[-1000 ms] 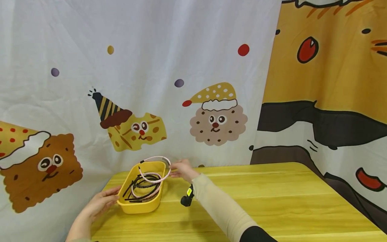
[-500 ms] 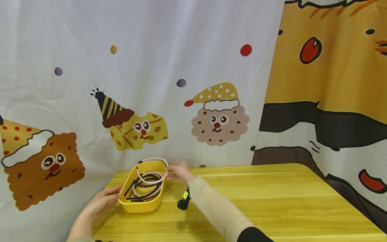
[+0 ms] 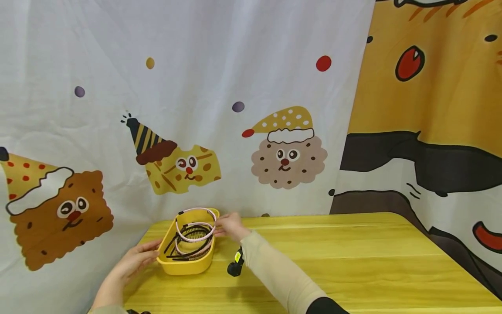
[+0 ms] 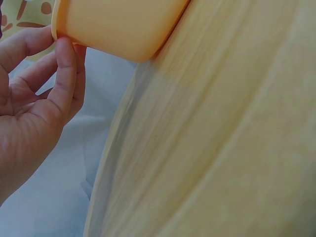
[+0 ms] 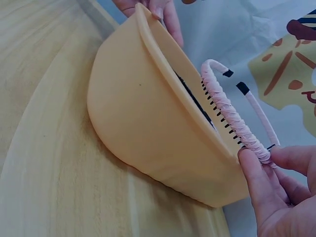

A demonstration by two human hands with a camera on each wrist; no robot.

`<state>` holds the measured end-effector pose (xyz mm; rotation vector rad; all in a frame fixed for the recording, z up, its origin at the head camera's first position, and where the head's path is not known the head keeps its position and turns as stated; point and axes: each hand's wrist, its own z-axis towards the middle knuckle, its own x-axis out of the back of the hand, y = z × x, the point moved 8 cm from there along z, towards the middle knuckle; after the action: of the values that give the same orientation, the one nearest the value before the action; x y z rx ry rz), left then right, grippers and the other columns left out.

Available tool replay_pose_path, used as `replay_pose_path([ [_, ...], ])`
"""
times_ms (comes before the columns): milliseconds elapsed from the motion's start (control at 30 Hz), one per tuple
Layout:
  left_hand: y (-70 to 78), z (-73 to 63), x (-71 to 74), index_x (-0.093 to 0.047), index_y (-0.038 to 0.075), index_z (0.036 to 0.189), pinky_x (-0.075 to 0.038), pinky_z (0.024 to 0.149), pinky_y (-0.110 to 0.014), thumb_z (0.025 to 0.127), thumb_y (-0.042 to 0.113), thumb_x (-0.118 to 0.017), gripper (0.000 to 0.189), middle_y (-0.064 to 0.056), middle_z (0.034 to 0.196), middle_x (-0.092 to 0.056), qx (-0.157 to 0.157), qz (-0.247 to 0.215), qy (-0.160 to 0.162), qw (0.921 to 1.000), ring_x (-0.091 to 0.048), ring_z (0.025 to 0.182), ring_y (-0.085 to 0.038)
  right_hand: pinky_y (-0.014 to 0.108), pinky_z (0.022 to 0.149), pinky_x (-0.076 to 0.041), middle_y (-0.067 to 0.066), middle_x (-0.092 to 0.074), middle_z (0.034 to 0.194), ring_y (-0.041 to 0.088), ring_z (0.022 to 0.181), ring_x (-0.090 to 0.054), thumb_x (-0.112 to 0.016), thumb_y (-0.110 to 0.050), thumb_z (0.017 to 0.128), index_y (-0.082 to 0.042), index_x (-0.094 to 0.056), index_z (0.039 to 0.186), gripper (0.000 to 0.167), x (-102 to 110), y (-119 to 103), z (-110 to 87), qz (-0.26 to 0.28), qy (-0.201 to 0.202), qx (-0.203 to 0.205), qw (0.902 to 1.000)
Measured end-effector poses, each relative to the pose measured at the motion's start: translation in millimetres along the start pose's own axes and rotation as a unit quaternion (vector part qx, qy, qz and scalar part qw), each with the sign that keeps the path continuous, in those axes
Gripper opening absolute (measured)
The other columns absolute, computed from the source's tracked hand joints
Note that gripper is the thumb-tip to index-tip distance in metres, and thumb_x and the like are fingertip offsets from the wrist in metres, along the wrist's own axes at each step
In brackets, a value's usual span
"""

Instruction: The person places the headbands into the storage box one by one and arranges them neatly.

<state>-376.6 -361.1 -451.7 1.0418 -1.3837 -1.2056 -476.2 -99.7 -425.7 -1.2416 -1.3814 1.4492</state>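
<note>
A pale pink headband (image 3: 195,240) with a toothed inner side is pinched between the thumb and fingers of my right hand (image 3: 231,226). In the right wrist view its wrapped band (image 5: 229,111) stands above the tub's rim, its two black tips close together. The yellow plastic tub (image 3: 186,269) sits on the table; inside lie several black and pink headbands (image 3: 192,253), partly overlapping. My left hand (image 3: 137,259) holds the near left of the tub's rim, and the left wrist view has its fingertips and thumb on that edge (image 4: 55,19).
The yellow wood-grain table (image 3: 333,261) extends to the right of the tub. A white curtain (image 3: 219,56) with cartoon prints hangs right behind the table's back edge. A black wrist camera (image 3: 235,266) sticks out below my right wrist.
My right hand has brought the pink headband slightly down and left, lower over the tub. My left hand stays at the rim. The head view has shifted a little to the left.
</note>
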Motion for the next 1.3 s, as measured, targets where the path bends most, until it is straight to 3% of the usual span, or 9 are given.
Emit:
replay_pose_path([
  [233,-0.7,1.0,-1.3,-0.022,-0.016,0.145,-0.049,0.089,-0.022,0.096,0.007,-0.058,0.065,-0.03,0.145,-0.037,0.003,-0.003,0.0,1.0,-0.058,0.104,-0.005,0.033,0.06,-0.058,0.016,-0.064,0.074,0.015,0.051,-0.06,-0.058,0.011,0.086,0.021,-0.058,0.113,0.029,-4.0,0.7,-2.3,-0.003,-0.002,-0.001,1.0],
  [467,-0.8,0.0,-2.0,-0.022,-0.016,0.145,-0.049,0.09,-0.023,0.097,0.006,-0.057,0.064,-0.032,0.146,-0.034,0.005,0.001,0.003,1.0,-0.058,0.105,-0.005,0.033,0.06,-0.058,0.014,-0.063,0.071,0.017,0.053,-0.062,-0.061,0.01,0.086,0.018,-0.061,0.106,0.021,-5.6,-0.9,-1.4,-0.018,0.006,0.003,0.9998],
  [700,-1.6,2.0,-1.3,-0.022,-0.016,0.145,-0.049,0.09,-0.023,0.096,0.008,-0.058,0.065,-0.028,0.142,-0.043,0.0,-0.002,-0.005,1.0,-0.059,0.104,-0.006,0.034,0.059,-0.058,0.019,-0.065,0.073,0.019,0.055,-0.063,-0.059,0.011,0.086,0.015,-0.063,0.098,0.014,-6.5,-0.7,-1.8,-0.02,0.005,0.0,0.9998],
  [833,0.6,0.2,-3.1,-0.021,-0.016,0.145,-0.049,0.089,-0.023,0.097,0.005,-0.056,0.064,-0.032,0.145,-0.036,-0.001,-0.001,0.0,1.0,-0.059,0.103,-0.005,0.035,0.059,-0.059,0.019,-0.065,0.073,0.02,0.054,-0.063,-0.058,0.012,0.086,0.018,-0.062,0.101,0.017,-5.0,1.0,-1.7,-0.018,-0.001,-0.001,0.9998],
  [1133,-1.2,-0.4,0.9,-0.022,-0.015,0.145,-0.049,0.09,-0.022,0.096,0.004,-0.057,0.063,-0.031,0.145,-0.036,0.006,-0.002,0.012,0.9999,-0.059,0.101,-0.003,0.035,0.062,-0.059,0.032,-0.066,0.093,0.02,0.059,-0.066,-0.058,0.009,0.088,0.02,-0.059,0.113,0.027,5.1,-5.4,-7.6,-0.032,-0.006,0.011,0.9994],
  [1300,-1.1,-1.3,1.1,-0.022,-0.016,0.145,-0.049,0.09,-0.024,0.096,0.005,-0.057,0.064,-0.031,0.145,-0.037,0.004,0.002,0.01,0.9999,-0.059,0.102,-0.004,0.038,0.067,-0.059,0.031,-0.066,0.1,0.026,0.067,-0.069,-0.059,0.005,0.09,0.017,-0.059,0.117,0.029,15.8,-9.3,-13.4,-0.034,-0.013,0.011,0.9993],
])
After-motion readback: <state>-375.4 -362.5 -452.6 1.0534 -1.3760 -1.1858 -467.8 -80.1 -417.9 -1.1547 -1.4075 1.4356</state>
